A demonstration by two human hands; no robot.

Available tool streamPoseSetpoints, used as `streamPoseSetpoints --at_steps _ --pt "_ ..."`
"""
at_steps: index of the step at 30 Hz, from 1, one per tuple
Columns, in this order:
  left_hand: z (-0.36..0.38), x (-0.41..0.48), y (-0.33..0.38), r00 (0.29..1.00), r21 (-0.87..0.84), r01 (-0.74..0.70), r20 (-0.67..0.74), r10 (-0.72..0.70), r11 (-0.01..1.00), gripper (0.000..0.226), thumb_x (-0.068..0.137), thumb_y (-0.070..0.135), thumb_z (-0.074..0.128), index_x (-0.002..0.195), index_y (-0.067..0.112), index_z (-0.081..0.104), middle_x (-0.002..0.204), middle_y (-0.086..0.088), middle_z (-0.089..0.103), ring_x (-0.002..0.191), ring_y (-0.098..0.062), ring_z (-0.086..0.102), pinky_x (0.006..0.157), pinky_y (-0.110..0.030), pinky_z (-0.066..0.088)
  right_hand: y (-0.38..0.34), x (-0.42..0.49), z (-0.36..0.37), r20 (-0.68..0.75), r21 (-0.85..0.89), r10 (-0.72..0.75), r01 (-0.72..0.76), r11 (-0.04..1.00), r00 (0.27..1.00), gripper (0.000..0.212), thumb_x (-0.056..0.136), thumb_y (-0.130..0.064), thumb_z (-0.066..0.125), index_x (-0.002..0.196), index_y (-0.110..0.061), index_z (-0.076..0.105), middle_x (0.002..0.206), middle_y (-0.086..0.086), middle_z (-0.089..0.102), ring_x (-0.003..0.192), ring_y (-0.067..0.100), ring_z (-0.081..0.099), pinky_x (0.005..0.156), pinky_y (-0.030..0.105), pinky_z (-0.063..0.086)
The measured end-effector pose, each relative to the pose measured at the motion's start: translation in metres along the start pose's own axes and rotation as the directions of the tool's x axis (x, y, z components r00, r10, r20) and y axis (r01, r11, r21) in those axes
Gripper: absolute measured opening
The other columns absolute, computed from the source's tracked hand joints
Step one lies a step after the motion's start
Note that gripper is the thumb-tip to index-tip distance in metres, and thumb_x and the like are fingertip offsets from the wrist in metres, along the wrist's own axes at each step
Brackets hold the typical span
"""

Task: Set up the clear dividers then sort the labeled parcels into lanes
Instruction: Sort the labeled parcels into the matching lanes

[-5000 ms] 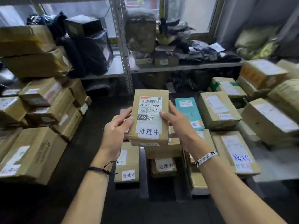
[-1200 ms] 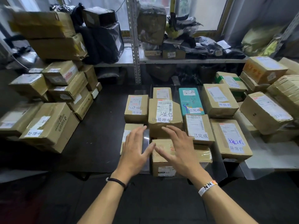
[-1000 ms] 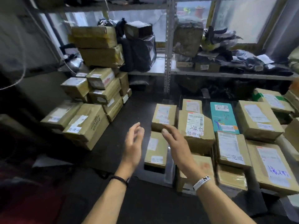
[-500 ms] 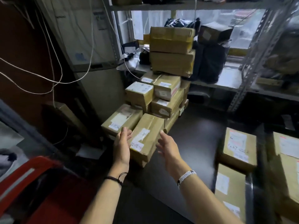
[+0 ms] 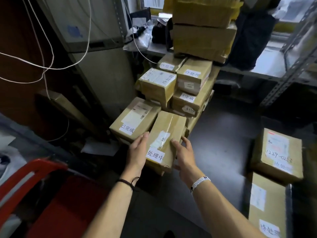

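Note:
A brown taped parcel (image 5: 165, 133) with a white handwritten label lies at the front of a pile of labeled parcels (image 5: 188, 93) on the dark surface (image 5: 219, 145). My left hand (image 5: 138, 152) lies flat against the parcel's left side, fingers straight. My right hand (image 5: 184, 156) holds its right edge, fingers on top and thumb at the near corner. Two more labeled parcels (image 5: 277, 152) lie one behind the other at the right edge. I cannot make out a clear divider.
A labeled parcel (image 5: 135, 121) touches the held one on the left. Large boxes (image 5: 204, 36) top the pile. White cables (image 5: 51, 66) hang at the left over a grey cabinet (image 5: 96, 69). A red frame (image 5: 25, 182) is at lower left, a metal shelf upright (image 5: 291, 71) at right.
The view has swung left from the sorted rows to the pile. Both hands, empty and apart before, have closed in on the front parcel and now hold its two sides.

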State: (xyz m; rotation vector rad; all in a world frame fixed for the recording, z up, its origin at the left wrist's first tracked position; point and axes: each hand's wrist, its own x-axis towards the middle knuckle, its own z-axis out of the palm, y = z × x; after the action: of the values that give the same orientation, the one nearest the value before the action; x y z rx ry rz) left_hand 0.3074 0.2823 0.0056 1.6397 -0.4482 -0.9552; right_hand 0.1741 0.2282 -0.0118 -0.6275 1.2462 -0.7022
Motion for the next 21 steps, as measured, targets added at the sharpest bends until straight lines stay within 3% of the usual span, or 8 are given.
streamPoseSetpoints --at_steps 2,4,8,14,16,21 --pt "0.003 0.001 -0.001 1.000 0.006 -0.011 0.016 0.011 1.000 0.024 0.100 0.030 0.059 0.119 0.022 0.073 0.115 0.010 0.073 0.106 -0.001 0.066 0.093 -0.021 0.050 0.000 0.000 -0.002 0.008 0.042 -0.005 0.004 0.999 1.000 0.050 0.098 -0.026 0.067 0.143 -0.035 0.046 0.123 0.002 0.070 0.099 0.020 0.074 0.088 0.053 0.061" --pt "0.006 -0.001 0.001 0.999 0.005 -0.029 0.026 0.029 1.000 0.024 0.101 0.024 0.058 0.122 0.022 0.070 0.120 0.008 0.071 0.103 0.003 0.065 0.086 -0.016 0.050 -0.005 -0.002 -0.006 0.014 0.072 -0.025 0.024 0.997 1.000 0.053 0.098 -0.023 0.066 0.146 -0.032 0.046 0.122 0.002 0.070 0.095 0.019 0.076 0.087 0.053 0.061" --pt "0.015 -0.009 0.009 0.997 -0.035 -0.058 0.051 0.060 0.998 0.026 0.100 0.015 0.057 0.121 0.025 0.069 0.109 0.009 0.073 0.090 0.001 0.071 0.065 -0.014 0.054 -0.025 -0.015 -0.018 0.066 0.134 -0.089 0.080 0.988 0.994 0.043 0.100 -0.015 0.063 0.140 -0.026 0.050 0.114 0.005 0.072 0.076 0.010 0.077 0.059 0.034 0.063" --pt "0.054 -0.033 0.030 0.984 -0.061 -0.100 0.142 0.107 0.993 0.027 0.099 0.015 0.059 0.122 0.024 0.069 0.104 0.008 0.077 0.094 -0.008 0.074 0.071 -0.021 0.057 -0.061 -0.040 -0.061 0.047 0.126 -0.190 0.183 0.975 0.981 0.040 0.100 -0.015 0.064 0.137 -0.026 0.053 0.119 0.012 0.072 0.079 0.011 0.077 0.058 0.030 0.062" --pt "0.074 -0.045 0.034 0.968 -0.041 -0.131 0.209 0.137 0.990 0.028 0.099 0.016 0.060 0.124 0.023 0.069 0.108 0.005 0.077 0.099 -0.013 0.073 0.078 -0.028 0.057 -0.072 -0.050 -0.086 0.016 0.106 -0.229 0.226 0.968 0.973 0.037 0.101 -0.017 0.062 0.135 -0.027 0.053 0.117 0.010 0.072 0.077 0.009 0.077 0.055 0.026 0.059" --pt "0.142 -0.087 0.035 0.898 -0.053 -0.256 0.356 0.258 0.965 0.026 0.097 0.015 0.062 0.117 0.029 0.071 0.110 0.012 0.075 0.100 -0.007 0.071 0.078 -0.024 0.057 -0.093 -0.079 -0.171 -0.127 0.014 -0.349 0.353 0.935 0.929 0.044 0.100 -0.027 0.064 0.143 -0.028 0.053 0.114 0.000 0.076 0.088 0.008 0.076 0.060 0.026 0.061"
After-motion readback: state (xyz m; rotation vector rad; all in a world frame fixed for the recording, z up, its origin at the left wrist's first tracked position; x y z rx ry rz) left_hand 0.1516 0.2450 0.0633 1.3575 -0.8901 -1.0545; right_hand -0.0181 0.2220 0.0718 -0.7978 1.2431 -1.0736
